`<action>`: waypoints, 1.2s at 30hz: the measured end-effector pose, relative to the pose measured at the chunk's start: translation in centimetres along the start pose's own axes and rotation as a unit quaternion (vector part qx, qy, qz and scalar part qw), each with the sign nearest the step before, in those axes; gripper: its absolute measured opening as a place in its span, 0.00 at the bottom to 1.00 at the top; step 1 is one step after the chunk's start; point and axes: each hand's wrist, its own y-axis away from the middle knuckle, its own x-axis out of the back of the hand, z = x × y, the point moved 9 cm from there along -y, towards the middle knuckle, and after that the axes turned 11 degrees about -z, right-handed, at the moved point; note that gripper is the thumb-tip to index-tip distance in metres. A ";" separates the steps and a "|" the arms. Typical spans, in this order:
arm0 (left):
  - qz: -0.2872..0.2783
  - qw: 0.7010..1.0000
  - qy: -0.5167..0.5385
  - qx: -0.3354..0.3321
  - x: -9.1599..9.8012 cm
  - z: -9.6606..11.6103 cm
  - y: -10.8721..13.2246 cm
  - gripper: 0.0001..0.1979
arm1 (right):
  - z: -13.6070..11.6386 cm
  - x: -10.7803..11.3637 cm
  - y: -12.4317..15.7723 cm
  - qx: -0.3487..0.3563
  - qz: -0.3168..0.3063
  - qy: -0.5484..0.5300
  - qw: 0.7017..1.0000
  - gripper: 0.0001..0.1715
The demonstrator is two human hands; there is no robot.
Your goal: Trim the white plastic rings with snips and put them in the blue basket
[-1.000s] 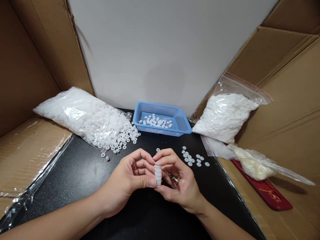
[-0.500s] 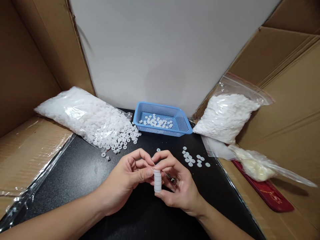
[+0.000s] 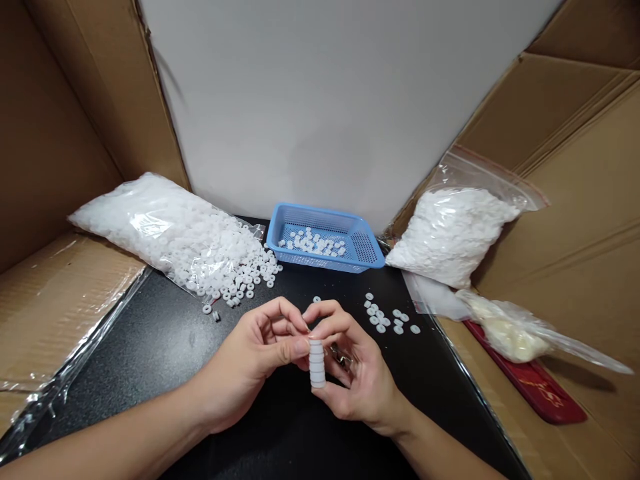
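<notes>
Upright between my hands stands a short stack of white plastic rings (image 3: 317, 367). My right hand (image 3: 360, 373) is closed on it, thumb under the bottom ring and fingertips over the top. My left hand (image 3: 260, 347) is pinched at the stack's upper end, its thumb touching the side and its index tip meeting the right fingertips. Whether a separate small piece sits between the left fingertips is hidden. A small shiny metallic thing (image 3: 342, 357) shows inside the curl of my right hand; its kind is unclear. Just beyond the fingers lies a loose ring (image 3: 317, 300).
Several loose rings (image 3: 380, 319) lie right of my hands on the black table (image 3: 165, 340). A blue basket (image 3: 367, 248) holds more. At left, a clear bag (image 3: 150, 223) spills rings. At right are a bag of white pieces (image 3: 450, 230), a yellowish bag (image 3: 515, 333) and a red case (image 3: 555, 399).
The stack has shifted very slightly right and down, and the grooves between its rings show more clearly. Both hands keep nearly the same grip. Nothing else has visibly moved.
</notes>
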 end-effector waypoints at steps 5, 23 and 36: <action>-0.007 1.000 0.023 0.003 0.0 -0.1 0.0 0.13 | 0.0 0.2 0.2 0.006 0.013 0.012 1.000 0.23; -0.036 0.999 -0.004 -0.022 -0.2 0.0 -0.3 0.21 | -0.3 1.0 0.5 -0.013 0.091 0.023 0.995 0.19; 0.036 0.999 -0.026 -0.018 1.0 0.1 -0.1 0.20 | -0.6 1.8 0.5 -0.004 0.120 0.052 0.991 0.19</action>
